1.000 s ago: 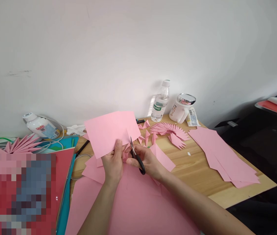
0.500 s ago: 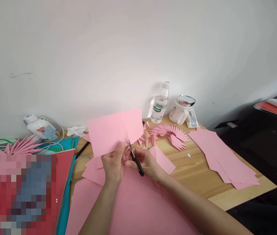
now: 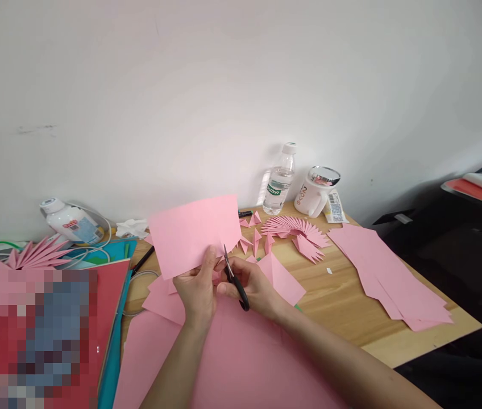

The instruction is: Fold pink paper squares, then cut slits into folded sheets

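Note:
A pink sheet of paper (image 3: 192, 230) is held up by its lower edge in my left hand (image 3: 198, 289), thumb on the near face. My right hand (image 3: 252, 284) grips black-handled scissors (image 3: 236, 281), their blades pointing up at the sheet's lower right part. The blades look nearly closed; whether they bite into the paper is hard to tell. Beneath both hands lie larger pink sheets (image 3: 241, 363). Just beyond the right hand are small folded pink pieces (image 3: 256, 241) and a curved fan of interlocked folded pieces (image 3: 292, 227).
Along the wall stand a water bottle (image 3: 278, 182) and a white mug (image 3: 315, 193). Pink strips (image 3: 390, 278) are stacked at the table's right. On the left are a red folder (image 3: 113, 289), a white bottle (image 3: 73, 221) lying tilted, cables and another pink folded fan (image 3: 32, 255).
The held pink sheet has shifted slightly left and down, with its right edge now left of a dark marker. The scissors remain in nearly the same place.

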Action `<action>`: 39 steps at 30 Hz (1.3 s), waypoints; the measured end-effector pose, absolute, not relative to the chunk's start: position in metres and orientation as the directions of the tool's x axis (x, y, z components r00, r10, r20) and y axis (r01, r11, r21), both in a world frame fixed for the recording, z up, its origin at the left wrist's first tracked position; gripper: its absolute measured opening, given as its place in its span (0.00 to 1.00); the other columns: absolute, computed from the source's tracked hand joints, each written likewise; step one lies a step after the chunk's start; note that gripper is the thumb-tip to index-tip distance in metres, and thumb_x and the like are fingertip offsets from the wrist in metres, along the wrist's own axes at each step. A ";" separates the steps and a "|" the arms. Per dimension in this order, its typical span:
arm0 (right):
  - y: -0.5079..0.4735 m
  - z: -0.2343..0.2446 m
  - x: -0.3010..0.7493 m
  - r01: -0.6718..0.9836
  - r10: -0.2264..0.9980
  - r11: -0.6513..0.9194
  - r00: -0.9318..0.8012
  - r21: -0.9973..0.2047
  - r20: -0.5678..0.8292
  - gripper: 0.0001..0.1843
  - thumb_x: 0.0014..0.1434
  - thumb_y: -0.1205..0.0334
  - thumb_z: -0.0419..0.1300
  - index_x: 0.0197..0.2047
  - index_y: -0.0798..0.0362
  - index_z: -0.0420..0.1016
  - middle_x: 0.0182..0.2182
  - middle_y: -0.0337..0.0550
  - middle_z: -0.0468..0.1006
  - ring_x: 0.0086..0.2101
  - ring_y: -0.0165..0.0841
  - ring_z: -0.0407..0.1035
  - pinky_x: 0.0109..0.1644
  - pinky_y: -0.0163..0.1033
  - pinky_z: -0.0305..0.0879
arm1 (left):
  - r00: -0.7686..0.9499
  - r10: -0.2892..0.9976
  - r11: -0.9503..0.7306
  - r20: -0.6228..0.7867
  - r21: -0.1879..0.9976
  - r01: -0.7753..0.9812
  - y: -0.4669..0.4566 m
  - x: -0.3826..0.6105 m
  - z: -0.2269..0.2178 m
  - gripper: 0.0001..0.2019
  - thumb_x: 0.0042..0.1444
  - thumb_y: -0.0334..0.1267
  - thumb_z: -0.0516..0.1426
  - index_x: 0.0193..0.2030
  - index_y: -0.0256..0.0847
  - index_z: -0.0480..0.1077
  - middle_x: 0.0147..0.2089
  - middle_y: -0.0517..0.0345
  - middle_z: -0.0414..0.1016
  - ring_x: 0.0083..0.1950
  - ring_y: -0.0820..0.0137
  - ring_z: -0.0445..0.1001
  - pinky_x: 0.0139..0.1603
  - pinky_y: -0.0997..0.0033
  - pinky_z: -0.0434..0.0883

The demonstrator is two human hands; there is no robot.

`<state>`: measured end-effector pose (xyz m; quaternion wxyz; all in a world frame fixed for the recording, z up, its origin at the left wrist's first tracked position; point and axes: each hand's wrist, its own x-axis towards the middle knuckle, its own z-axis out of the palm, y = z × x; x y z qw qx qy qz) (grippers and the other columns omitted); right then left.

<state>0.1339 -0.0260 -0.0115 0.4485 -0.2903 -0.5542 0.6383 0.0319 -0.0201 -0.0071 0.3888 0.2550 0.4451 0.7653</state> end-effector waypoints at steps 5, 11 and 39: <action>-0.027 -0.009 0.134 -0.254 0.890 0.015 -0.437 -0.967 0.129 0.25 0.39 0.45 0.68 0.35 0.54 0.69 0.27 0.38 0.64 0.29 0.29 0.60 0.34 0.35 0.62 | -0.533 0.844 -0.304 0.060 0.873 -0.382 -0.022 0.033 -0.005 0.19 0.40 0.35 0.65 0.42 0.36 0.72 0.43 0.49 0.76 0.45 0.62 0.75 0.49 0.59 0.71; -0.026 -0.009 0.134 -0.239 0.890 0.001 -0.443 -0.971 0.110 0.27 0.38 0.44 0.68 0.35 0.54 0.69 0.25 0.36 0.63 0.27 0.28 0.59 0.33 0.36 0.62 | -0.519 0.854 -0.251 0.033 0.900 -0.357 -0.022 0.032 -0.004 0.22 0.43 0.40 0.64 0.46 0.37 0.70 0.46 0.47 0.75 0.46 0.61 0.75 0.48 0.59 0.71; -0.027 -0.005 0.133 -0.227 0.912 0.008 -0.398 -0.974 0.100 0.25 0.38 0.45 0.68 0.33 0.54 0.70 0.21 0.33 0.61 0.23 0.25 0.57 0.28 0.33 0.58 | -0.491 0.861 -0.295 0.131 0.916 -0.273 -0.020 0.027 -0.009 0.20 0.44 0.40 0.63 0.45 0.38 0.71 0.47 0.50 0.75 0.49 0.63 0.72 0.53 0.63 0.68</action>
